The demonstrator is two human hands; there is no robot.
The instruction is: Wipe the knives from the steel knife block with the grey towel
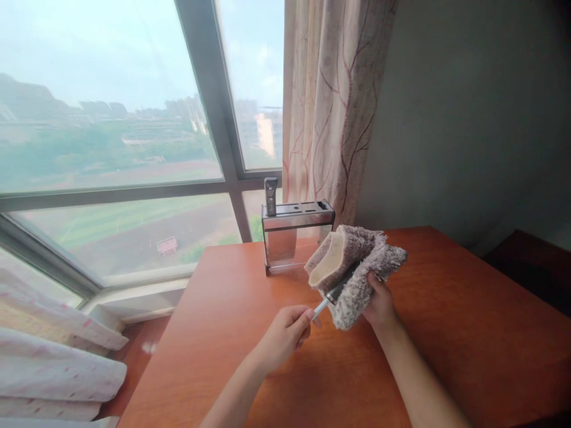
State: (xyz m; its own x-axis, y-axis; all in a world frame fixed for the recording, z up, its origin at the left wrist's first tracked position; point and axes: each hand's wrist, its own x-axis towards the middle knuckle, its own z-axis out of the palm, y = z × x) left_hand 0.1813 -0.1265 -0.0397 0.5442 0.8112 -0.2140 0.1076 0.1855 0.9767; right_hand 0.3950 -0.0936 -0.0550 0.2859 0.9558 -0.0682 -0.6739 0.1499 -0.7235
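My left hand (289,330) is closed around the pale handle of a kitchen knife (342,286). Its dark blade points up and to the right, above the table, and lies partly hidden within a fluffy grey-brown cloth (357,297). My right hand (379,300) grips that cloth from the right side, thumb on top, pressing it around the blade. A folded flap of the cloth with a cream lining stands up on the blade's far side. Behind the cloth is a clear-sided knife block (298,215) with a metal top, and one dark handle (270,196) sticks up at its left end.
The reddish-brown wooden table (223,356) runs beneath both hands. Beyond its far edge are a large window (111,119) and a patterned curtain (330,89). More curtain fabric (53,368) hangs at the lower left. A grey wall (468,119) rises at the right.
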